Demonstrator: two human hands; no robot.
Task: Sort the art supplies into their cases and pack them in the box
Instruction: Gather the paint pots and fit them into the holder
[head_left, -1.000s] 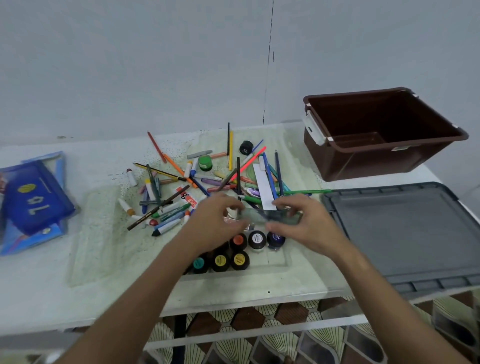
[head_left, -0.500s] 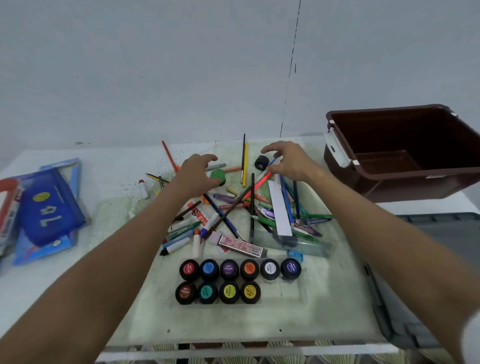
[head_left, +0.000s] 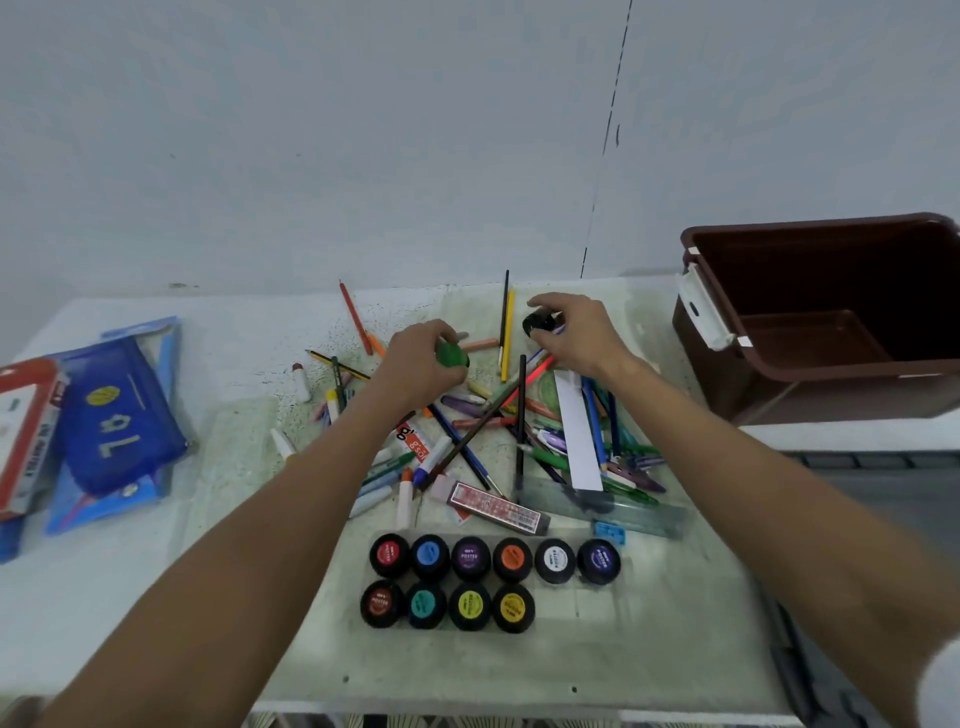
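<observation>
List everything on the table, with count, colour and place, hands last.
paint pots in tray: ten, black with coloured lids, near centre.
green pot: one, in left hand.
black pot: one, in right hand.
loose pens, pencils and crayons: many, mixed colours, piled mid-table.
clear ruler: one, right of the pile.
blue pouch: one, far left.
brown box: one, open, far right.
left hand: grips green pot.
right hand: grips black pot.
</observation>
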